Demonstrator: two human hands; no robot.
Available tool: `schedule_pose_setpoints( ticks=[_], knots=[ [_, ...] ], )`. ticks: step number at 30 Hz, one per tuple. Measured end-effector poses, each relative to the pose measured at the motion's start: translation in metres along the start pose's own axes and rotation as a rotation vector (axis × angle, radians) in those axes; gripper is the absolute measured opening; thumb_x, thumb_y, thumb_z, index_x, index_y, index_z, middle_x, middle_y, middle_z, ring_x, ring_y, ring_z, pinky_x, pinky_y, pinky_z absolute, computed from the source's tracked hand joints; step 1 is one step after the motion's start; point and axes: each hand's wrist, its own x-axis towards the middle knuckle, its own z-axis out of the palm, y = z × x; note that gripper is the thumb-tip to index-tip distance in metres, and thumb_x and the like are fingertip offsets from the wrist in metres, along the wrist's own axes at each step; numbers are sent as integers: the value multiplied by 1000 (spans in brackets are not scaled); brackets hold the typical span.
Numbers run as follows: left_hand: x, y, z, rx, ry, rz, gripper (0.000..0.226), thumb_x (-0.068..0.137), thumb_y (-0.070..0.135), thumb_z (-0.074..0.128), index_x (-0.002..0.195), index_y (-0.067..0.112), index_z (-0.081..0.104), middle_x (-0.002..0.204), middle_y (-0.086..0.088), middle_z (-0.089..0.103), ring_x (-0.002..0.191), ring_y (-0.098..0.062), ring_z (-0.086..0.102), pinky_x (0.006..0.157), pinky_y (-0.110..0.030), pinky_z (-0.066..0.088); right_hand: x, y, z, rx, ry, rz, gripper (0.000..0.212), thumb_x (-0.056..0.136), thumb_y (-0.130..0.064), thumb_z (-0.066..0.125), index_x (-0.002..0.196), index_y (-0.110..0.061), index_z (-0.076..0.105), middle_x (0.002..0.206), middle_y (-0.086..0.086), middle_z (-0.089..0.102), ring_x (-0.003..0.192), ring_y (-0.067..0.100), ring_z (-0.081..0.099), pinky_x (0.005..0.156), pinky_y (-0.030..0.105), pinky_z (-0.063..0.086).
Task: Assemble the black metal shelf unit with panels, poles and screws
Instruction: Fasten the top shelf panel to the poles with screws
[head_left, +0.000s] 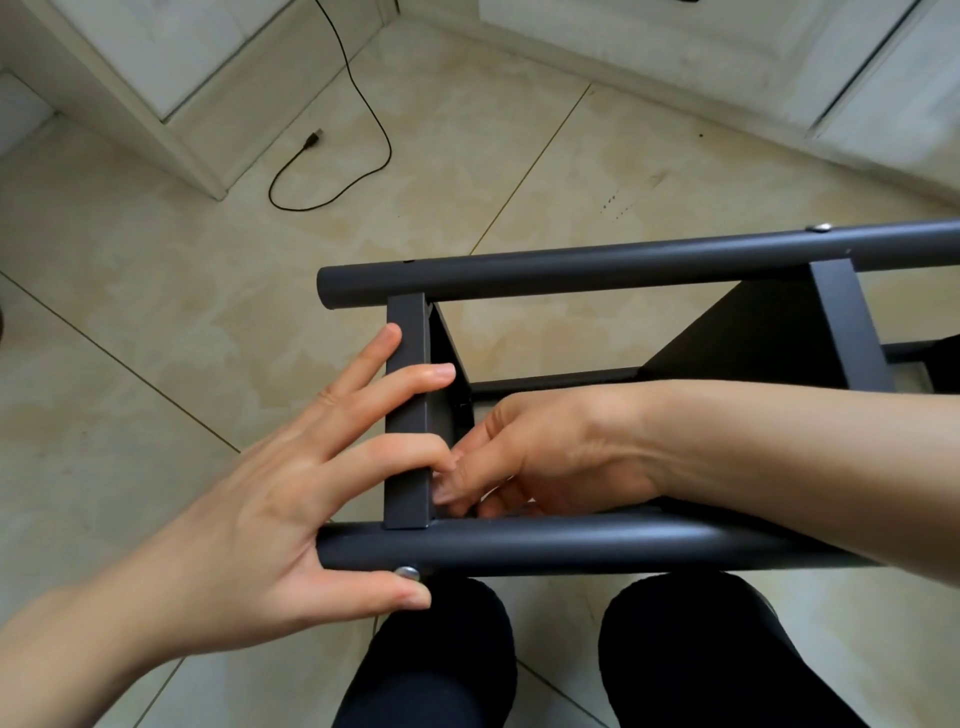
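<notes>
The black shelf unit lies on its side over my knees. A near pole (571, 545) and a far pole (571, 267) run left to right, joined by an end panel (408, 415) and a second panel (847, 322). A silver screw (407, 572) sits in the near pole by the end panel. My left hand (270, 499) rests over the end panel's edge, fingers spread, index fingertip curled onto it, thumb under the near pole beside the screw. My right hand (535, 447) reaches inside the frame, fingers curled at the inner corner of panel and pole; what they pinch is hidden.
Beige floor tiles (208, 291) spread all around. A black USB cable (332, 156) loops on the floor at the back, near a white cabinet base (156, 104). My knees in black trousers (441, 660) sit under the near pole.
</notes>
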Motion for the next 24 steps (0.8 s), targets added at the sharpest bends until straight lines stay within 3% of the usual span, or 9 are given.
schedule_pose_setpoints(
  ticks=[4,9,13,16,21,24],
  knots=[
    [0,0,0,-19,-1,0,49,89,70,52,127,38,50,164,8,24,156,-25,5,119,-22,18,2,2,1,18,4,1,28,91,-15,66,63,-17,71,61,-3,61,57,7,52,66,19,43],
    [0,0,0,-42,6,9,47,89,68,53,128,41,48,165,11,23,156,-23,4,119,-19,16,1,-1,1,-17,3,28,23,93,-20,64,70,-16,69,61,-5,60,54,5,51,61,16,41],
    [-1,0,1,-54,13,9,49,88,65,58,129,41,47,165,10,23,156,-23,4,118,-18,18,0,-2,1,-46,20,16,30,91,-18,65,61,-20,70,62,-6,59,56,6,48,59,17,39],
    [0,0,1,-62,16,13,52,84,59,64,130,41,47,165,11,23,156,-23,4,117,-17,19,0,-1,1,-65,30,3,33,90,-19,67,58,-20,71,62,-6,58,57,7,47,60,18,38],
    [0,0,1,-65,19,17,53,83,58,64,130,41,47,165,12,23,156,-22,4,117,-17,18,1,0,3,-64,24,-1,25,93,-19,65,68,-17,70,62,-4,57,57,7,49,62,18,41],
    [1,0,1,-62,22,21,53,82,57,65,129,39,48,164,12,23,156,-22,4,117,-16,18,2,1,4,-32,5,-19,26,92,-16,64,67,-18,69,68,-1,58,62,9,51,69,22,43]
  ],
)
